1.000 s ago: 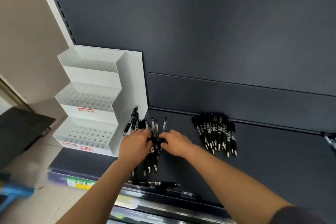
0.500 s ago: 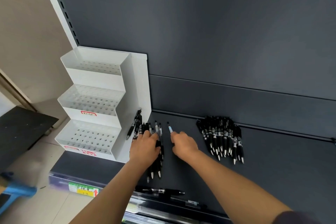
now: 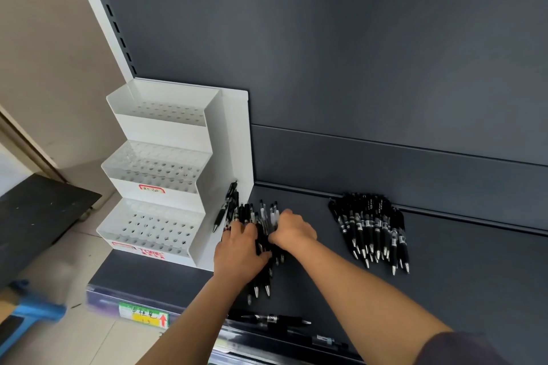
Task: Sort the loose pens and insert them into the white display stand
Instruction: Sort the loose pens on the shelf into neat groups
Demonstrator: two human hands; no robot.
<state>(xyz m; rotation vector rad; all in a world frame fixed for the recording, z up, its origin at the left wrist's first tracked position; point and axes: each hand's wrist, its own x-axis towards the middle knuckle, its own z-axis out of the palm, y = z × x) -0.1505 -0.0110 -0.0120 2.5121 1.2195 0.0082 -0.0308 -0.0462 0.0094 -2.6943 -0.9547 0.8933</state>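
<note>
Dark grey steel shelf (image 3: 444, 290) carries everything. At its far left stands the white display stand (image 3: 160, 175), 3 stepped tiers, every hole I can see bare. A sorted bundle of black pens (image 3: 372, 228) lies to the right, well apart. Just beside the stand, my left hand (image 3: 238, 255) lies flat, fingers spread, on the loose pens (image 3: 261, 216); my right hand (image 3: 292, 231) curls over them, its grip hidden.

Both hands, left (image 3: 237, 255) and right (image 3: 292, 231), spread over loose pens (image 3: 261, 216) beside white display stand (image 3: 166, 169), second pen pile (image 3: 370, 225) apart
</note>
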